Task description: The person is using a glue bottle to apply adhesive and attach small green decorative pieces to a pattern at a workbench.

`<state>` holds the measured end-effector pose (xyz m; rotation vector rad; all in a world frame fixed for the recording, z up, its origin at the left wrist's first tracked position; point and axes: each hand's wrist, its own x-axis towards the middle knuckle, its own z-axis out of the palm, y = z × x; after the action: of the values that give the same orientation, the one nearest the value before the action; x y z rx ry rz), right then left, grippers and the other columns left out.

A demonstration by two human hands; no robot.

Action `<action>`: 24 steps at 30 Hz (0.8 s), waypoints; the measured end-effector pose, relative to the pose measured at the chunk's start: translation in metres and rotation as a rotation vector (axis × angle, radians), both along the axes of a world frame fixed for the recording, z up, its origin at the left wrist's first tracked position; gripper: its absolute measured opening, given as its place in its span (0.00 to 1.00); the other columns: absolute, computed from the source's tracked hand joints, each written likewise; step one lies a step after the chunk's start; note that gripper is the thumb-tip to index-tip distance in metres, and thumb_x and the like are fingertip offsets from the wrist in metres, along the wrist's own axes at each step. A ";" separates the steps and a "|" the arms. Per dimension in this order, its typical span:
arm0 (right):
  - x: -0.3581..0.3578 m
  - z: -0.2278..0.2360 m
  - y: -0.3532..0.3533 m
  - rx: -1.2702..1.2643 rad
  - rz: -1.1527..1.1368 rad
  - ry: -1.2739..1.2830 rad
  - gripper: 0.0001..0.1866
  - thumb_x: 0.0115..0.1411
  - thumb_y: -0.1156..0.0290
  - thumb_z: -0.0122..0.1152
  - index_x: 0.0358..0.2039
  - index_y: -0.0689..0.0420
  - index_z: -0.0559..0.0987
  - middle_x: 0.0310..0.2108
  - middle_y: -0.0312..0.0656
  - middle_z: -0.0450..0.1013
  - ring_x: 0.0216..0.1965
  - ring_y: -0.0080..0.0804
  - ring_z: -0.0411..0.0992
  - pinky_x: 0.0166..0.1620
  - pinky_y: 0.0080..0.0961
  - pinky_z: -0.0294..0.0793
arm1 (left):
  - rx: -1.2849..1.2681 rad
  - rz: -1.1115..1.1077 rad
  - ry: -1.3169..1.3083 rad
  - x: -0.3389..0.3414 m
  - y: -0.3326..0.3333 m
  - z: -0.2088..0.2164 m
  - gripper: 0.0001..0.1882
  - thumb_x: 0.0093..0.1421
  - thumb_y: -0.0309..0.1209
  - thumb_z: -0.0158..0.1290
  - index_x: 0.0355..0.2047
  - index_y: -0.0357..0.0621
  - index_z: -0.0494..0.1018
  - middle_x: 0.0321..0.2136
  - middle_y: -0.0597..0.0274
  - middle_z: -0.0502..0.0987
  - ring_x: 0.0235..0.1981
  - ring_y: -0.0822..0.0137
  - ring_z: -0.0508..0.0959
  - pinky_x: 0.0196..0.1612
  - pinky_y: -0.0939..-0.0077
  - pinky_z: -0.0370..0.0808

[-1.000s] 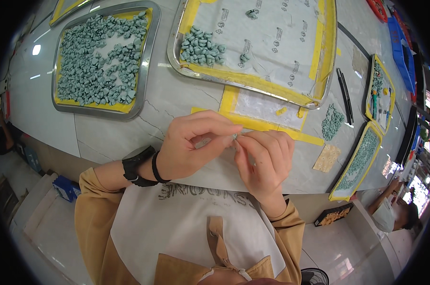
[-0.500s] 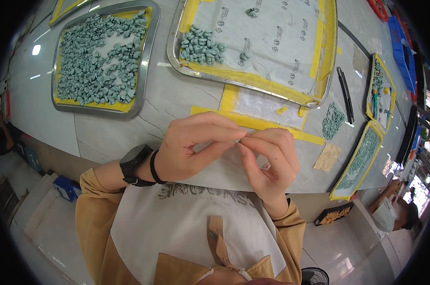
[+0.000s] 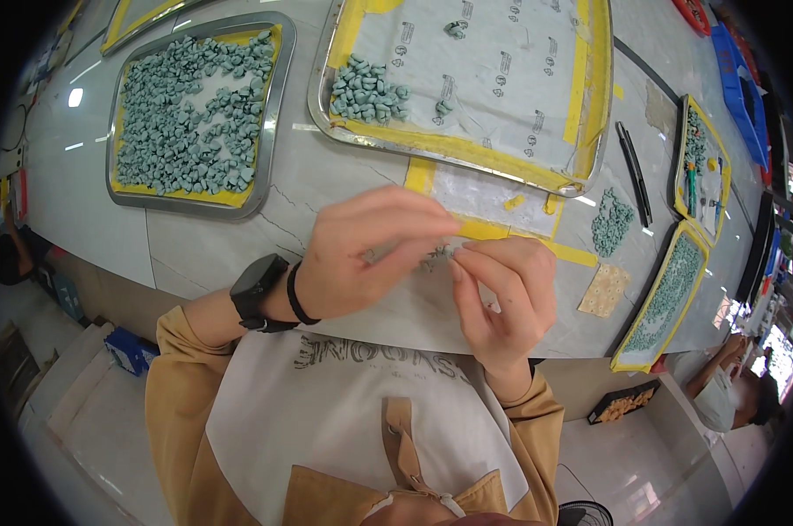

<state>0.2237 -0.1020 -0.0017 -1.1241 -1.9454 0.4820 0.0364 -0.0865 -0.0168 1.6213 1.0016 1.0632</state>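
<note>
My left hand (image 3: pixel 370 254), with a black watch and band at its wrist, hovers over the table's near part. Its fingers reach right, smeared by motion, so whether it holds anything is unclear. Close beside it, my right hand (image 3: pixel 506 298) is closed in a pinch, thumb against forefinger; anything between the tips is too small to make out. Small green bits (image 3: pixel 437 256) show between the hands, just beneath the left fingertips. Beyond my hands, a large metal tray (image 3: pixel 466 151) edged with yellow tape holds a cluster of grey-green pieces (image 3: pixel 370 90) in its near-left corner.
Another metal tray (image 3: pixel 260 195) at the left is filled with similar pieces. To the right lie a small green pile (image 3: pixel 612 223), two black pens (image 3: pixel 635 174), a patterned beige square (image 3: pixel 604 291) and yellow-edged trays (image 3: pixel 624 358). Another person (image 3: pixel 721 394) is at far right.
My hands have moved apart at the fingertips, which met before. My left hand has lifted slightly up and away, uncovering the small green bits. The right hand keeps its pinch nearly in place.
</note>
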 end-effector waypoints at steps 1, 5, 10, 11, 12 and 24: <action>0.002 0.001 0.001 0.005 0.002 -0.001 0.13 0.41 0.84 0.65 0.31 0.61 0.78 0.28 0.41 0.74 0.29 0.35 0.70 0.35 0.27 0.67 | 0.066 0.080 0.042 0.002 0.007 0.001 0.15 0.52 0.16 0.53 0.41 0.38 0.76 0.36 0.55 0.77 0.33 0.67 0.77 0.34 0.78 0.74; 0.011 0.001 -0.002 -0.025 -0.038 0.047 0.16 0.40 0.82 0.66 0.33 0.60 0.79 0.29 0.42 0.74 0.30 0.35 0.70 0.35 0.28 0.67 | -0.255 0.348 -0.367 0.008 0.021 0.004 0.14 0.54 0.15 0.50 0.41 0.34 0.76 0.42 0.55 0.75 0.41 0.69 0.75 0.41 0.78 0.73; 0.045 0.013 -0.012 -0.204 -0.062 -0.121 0.27 0.37 0.72 0.71 0.44 0.55 0.79 0.29 0.38 0.70 0.29 0.34 0.66 0.34 0.29 0.65 | 0.241 -0.174 0.276 -0.011 0.010 -0.002 0.17 0.48 0.18 0.56 0.40 0.41 0.74 0.43 0.58 0.71 0.31 0.66 0.76 0.31 0.74 0.74; 0.049 0.018 -0.015 -0.340 -0.014 -0.215 0.32 0.37 0.69 0.72 0.47 0.53 0.77 0.29 0.38 0.67 0.29 0.34 0.65 0.34 0.29 0.65 | 0.156 -0.237 0.309 -0.006 0.003 0.000 0.15 0.45 0.19 0.55 0.36 0.41 0.72 0.38 0.59 0.70 0.29 0.61 0.75 0.29 0.73 0.73; 0.052 0.021 -0.018 -0.476 0.031 -0.310 0.36 0.36 0.65 0.72 0.51 0.50 0.75 0.28 0.37 0.65 0.29 0.34 0.63 0.34 0.30 0.64 | 0.154 -0.241 0.305 -0.003 0.000 0.003 0.15 0.45 0.19 0.55 0.36 0.41 0.72 0.38 0.59 0.70 0.29 0.61 0.75 0.29 0.73 0.73; 0.035 -0.002 -0.025 -0.197 0.033 -0.114 0.31 0.35 0.67 0.77 0.41 0.54 0.73 0.28 0.42 0.63 0.29 0.35 0.63 0.31 0.28 0.64 | 0.185 -0.255 0.529 -0.001 -0.013 -0.012 0.11 0.43 0.23 0.59 0.28 0.44 0.69 0.30 0.63 0.70 0.27 0.62 0.73 0.28 0.70 0.70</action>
<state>0.2592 -0.1270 -0.0039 -1.2690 -2.0518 0.6511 0.0354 -0.0999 -0.0285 2.1828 1.0107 0.5750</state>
